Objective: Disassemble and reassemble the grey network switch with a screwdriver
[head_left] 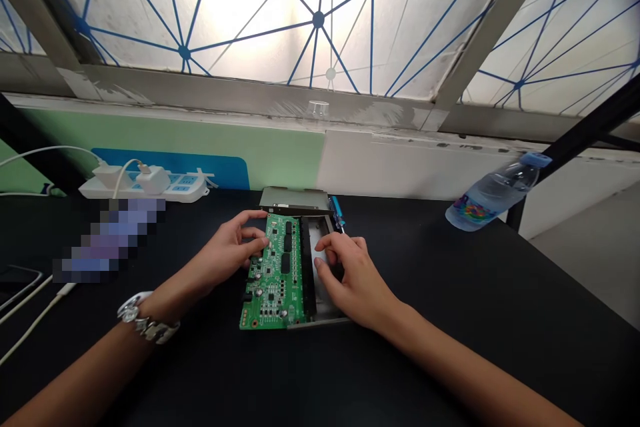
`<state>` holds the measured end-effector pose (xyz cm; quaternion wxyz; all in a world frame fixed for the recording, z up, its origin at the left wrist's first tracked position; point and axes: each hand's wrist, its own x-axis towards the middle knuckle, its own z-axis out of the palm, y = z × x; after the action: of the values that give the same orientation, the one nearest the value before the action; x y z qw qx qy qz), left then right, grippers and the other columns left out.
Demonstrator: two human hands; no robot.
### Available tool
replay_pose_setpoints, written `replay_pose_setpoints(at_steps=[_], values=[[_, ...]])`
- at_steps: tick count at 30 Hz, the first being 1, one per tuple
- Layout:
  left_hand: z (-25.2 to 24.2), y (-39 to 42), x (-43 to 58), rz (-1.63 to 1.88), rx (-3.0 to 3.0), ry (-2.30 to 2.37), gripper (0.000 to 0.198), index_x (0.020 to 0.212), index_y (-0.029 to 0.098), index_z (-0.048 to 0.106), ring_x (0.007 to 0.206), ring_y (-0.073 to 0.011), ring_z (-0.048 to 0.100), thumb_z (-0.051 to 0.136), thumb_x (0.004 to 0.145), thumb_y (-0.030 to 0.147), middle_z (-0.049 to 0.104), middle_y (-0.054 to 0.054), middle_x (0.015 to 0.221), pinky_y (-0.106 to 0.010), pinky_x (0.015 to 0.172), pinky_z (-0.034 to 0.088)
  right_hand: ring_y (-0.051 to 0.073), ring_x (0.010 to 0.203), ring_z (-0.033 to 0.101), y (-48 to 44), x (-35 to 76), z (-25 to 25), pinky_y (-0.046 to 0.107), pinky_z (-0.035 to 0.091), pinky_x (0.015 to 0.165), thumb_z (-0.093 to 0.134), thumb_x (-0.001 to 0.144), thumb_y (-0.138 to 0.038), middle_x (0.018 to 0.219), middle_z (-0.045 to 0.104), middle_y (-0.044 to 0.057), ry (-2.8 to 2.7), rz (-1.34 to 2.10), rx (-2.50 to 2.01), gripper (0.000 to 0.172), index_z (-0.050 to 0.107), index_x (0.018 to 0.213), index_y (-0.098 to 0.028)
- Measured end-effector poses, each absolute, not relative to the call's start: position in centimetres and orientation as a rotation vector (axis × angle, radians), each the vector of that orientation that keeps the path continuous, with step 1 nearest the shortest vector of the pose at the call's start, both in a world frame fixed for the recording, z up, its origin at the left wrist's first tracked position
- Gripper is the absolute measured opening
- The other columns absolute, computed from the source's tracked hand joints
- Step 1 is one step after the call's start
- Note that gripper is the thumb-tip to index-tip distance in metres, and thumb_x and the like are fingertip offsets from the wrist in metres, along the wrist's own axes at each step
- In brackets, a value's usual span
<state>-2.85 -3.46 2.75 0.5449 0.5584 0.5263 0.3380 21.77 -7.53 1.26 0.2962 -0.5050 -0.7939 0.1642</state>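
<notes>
A green circuit board lies on the left part of a shallow metal case, with a black strip along the board's right side. My left hand grips the board's upper left edge, the thumb on top and the other fingers partly hidden. Over the case's bare right side hovers my right hand, its thumb and index finger curved and apart with nothing visible between them. Just beyond those fingers is a blue-handled screwdriver. A flat grey metal panel rests behind the board.
On the black table, a white power strip with plugs and cables sits at the back left, near a blurred-out item. A water bottle leans against a black bar at the right. A wall and windows close off the back.
</notes>
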Motion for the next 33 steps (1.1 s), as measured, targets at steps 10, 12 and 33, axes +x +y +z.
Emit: replay_pose_setpoints(at_steps=[10,12,33], values=[[5.1,-2.7,-6.4,1.005,1.384,1.175,0.071,0.14,0.029,0.052,0.075,-0.0141,0.062,0.085,0.078,0.039,0.063,0.0,0.093,-0.018,0.053,0.045,0.016,0.074,0.051,-7.4,21.8,1.1,0.037,0.034,0.085,0.055,0.097,-0.023,0.079,0.052,-0.002,-2.115,0.474,-1.301,0.004,0.058,0.098,-0.02],[4.9,-3.0,-5.6,1.103,1.358,1.104,0.071,0.141,0.029,0.051,0.075,-0.0138,0.062,0.085,0.079,0.04,0.063,0.0,0.095,-0.018,0.054,0.046,0.017,0.075,0.052,-7.4,21.8,1.4,0.037,0.033,0.085,0.05,0.101,-0.028,0.08,0.056,-0.001,-2.087,0.527,-1.274,0.014,0.059,0.094,-0.02],[1.6,-4.7,-1.2,1.062,1.339,1.007,0.039,0.122,0.021,0.071,0.102,-0.0204,0.068,0.071,0.092,0.046,0.07,-0.008,0.122,-0.031,0.085,0.06,0.012,0.058,0.045,-7.5,23.0,1.2,0.023,0.042,0.052,0.051,0.102,-0.05,0.071,0.047,-0.003,-1.538,1.11,-1.093,0.031,0.056,0.094,-0.02]])
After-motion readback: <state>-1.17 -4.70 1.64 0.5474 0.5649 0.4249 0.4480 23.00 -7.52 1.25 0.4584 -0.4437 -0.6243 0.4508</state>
